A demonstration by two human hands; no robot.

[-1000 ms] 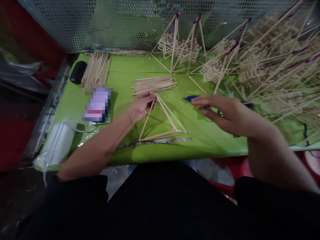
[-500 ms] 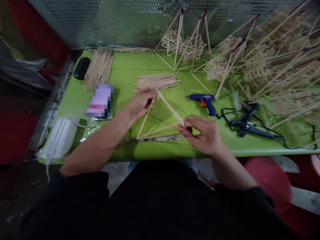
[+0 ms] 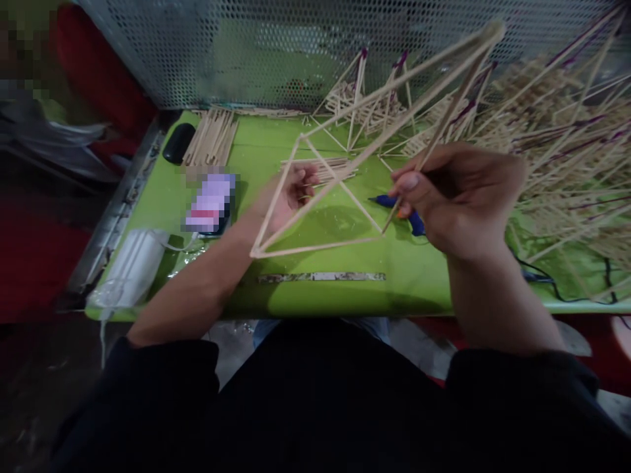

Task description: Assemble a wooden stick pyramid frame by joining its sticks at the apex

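Lifted, the stick pyramid [image 3: 373, 146] tilts apex-rightward, the right hand [image 3: 463, 197] pinching one edge, its base nearer the loosely curled left hand [image 3: 294, 190].

Wooden stick frame [image 3: 374, 144] is looking matt
The green surface [image 3: 419, 282] is gleaming like smooth plastic; the far panel [image 3: 197, 52] is looking like perforated metal.

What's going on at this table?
A person's right hand holds up an open, pyramid-like stick frame by one of its sticks. The left hand is behind the frame, close to a bundle of loose sticks. A blue glue gun lies partly hidden behind the right hand, and more stick structures crowd the table's right side.
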